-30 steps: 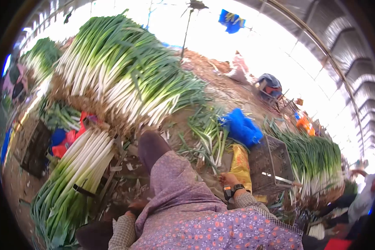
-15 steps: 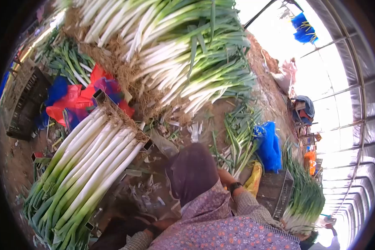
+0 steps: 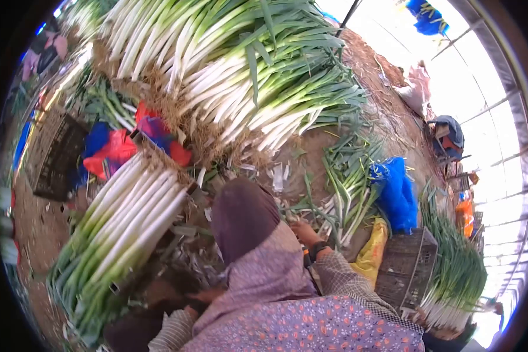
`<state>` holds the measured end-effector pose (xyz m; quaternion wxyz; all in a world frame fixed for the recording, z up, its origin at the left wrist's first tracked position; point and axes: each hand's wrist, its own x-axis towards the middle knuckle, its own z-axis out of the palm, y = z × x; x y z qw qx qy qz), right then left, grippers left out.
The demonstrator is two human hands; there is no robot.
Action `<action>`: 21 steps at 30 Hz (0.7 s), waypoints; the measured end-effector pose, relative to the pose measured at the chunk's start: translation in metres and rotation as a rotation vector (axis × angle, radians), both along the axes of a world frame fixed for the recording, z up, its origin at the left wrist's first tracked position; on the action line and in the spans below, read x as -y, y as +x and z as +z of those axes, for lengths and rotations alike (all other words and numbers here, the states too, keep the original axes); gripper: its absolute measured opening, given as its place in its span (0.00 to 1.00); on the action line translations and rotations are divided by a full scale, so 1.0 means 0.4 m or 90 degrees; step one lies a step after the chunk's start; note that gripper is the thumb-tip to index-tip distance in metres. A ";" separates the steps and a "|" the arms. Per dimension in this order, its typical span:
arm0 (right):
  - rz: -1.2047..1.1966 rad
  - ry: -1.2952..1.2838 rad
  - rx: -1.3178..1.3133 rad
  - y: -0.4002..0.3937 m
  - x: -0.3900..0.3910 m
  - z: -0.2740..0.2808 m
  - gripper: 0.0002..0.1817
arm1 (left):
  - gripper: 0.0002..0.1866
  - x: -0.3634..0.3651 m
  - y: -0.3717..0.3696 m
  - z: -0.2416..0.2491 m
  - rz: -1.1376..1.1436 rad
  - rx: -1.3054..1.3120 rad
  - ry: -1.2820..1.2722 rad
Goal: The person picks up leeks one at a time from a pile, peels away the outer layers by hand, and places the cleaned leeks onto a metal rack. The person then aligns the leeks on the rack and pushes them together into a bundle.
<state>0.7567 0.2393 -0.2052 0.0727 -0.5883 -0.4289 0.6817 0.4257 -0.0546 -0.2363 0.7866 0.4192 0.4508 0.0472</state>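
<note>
My right hand [image 3: 304, 233] is down beside my raised knee, its fingers curled close to loose leeks [image 3: 346, 199] on the ground. What it grips is hidden. A dark watch band [image 3: 318, 249] circles that wrist. Low by my lap, my left hand [image 3: 204, 297] is blurred and partly in shadow, its fingers unclear. Left of my knee a thick bundle of leeks [image 3: 126, 214] rests on a metal frame [image 3: 192, 189], roots toward the far end and green leaves toward me.
Ahead lies a large heap of leeks [image 3: 234, 76], roots facing left. Red and blue netting [image 3: 114, 149] and a dark crate [image 3: 58, 155] stand at left. At right are a blue net bag [image 3: 396, 193], a yellow sack [image 3: 369, 252], another crate [image 3: 405, 267] and more leeks [image 3: 452, 270].
My view has turned, so much of the scene sits farther right. My right hand has come out more from behind my knee. The left hand has shifted toward my lap.
</note>
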 end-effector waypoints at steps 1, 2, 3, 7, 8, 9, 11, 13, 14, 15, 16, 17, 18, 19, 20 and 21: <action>0.147 0.038 0.017 0.044 0.017 -0.051 0.09 | 0.31 -0.018 -0.004 0.024 0.015 -0.011 0.012; 0.067 -0.088 0.019 0.026 0.014 0.005 0.07 | 0.31 -0.118 -0.043 0.121 0.025 0.021 0.080; -0.026 -0.204 0.032 -0.005 0.009 0.084 0.06 | 0.30 -0.181 -0.082 0.208 0.027 -0.020 0.115; 0.273 0.261 -0.138 0.227 -0.140 -0.284 0.11 | 0.26 -0.225 -0.208 0.333 -0.124 -0.181 0.332; 0.245 0.346 -0.212 0.216 -0.169 -0.230 0.11 | 0.19 -0.221 -0.226 0.330 -0.170 -0.208 0.468; 0.221 0.430 -0.281 0.204 -0.197 -0.174 0.11 | 0.14 -0.217 -0.245 0.326 -0.207 -0.248 0.609; 0.081 0.156 -0.301 0.147 -0.198 -0.119 0.12 | 0.14 -0.153 -0.229 0.289 -0.168 -0.348 0.470; 0.077 -0.037 -0.442 0.110 -0.210 -0.217 0.12 | 0.15 -0.090 -0.207 0.246 -0.110 -0.355 0.318; 0.119 -0.006 -0.470 0.105 -0.191 -0.257 0.13 | 0.15 -0.061 -0.198 0.227 -0.088 -0.351 0.258; 0.158 0.025 -0.498 0.101 -0.171 -0.298 0.14 | 0.15 -0.034 -0.187 0.211 -0.072 -0.341 0.207; 0.206 0.162 -0.442 0.099 -0.119 -0.322 0.14 | 0.15 -0.024 -0.181 0.197 -0.062 -0.325 0.173; 0.259 0.293 -0.382 0.096 -0.065 -0.347 0.15 | 0.15 -0.014 -0.176 0.180 -0.057 -0.307 0.139; 0.225 0.225 -0.273 0.079 -0.040 -0.299 0.16 | 0.15 -0.016 -0.172 0.165 -0.054 -0.282 0.113; 0.144 0.081 -0.149 0.056 -0.026 -0.232 0.16 | 0.16 -0.020 -0.169 0.148 -0.053 -0.260 0.086; 0.057 -0.046 -0.055 0.021 -0.027 -0.152 0.17 | 0.16 -0.026 -0.166 0.130 -0.055 -0.235 0.063; 0.028 -0.100 -0.009 0.001 -0.034 -0.110 0.17 | 0.16 -0.035 -0.165 0.112 -0.057 -0.208 0.040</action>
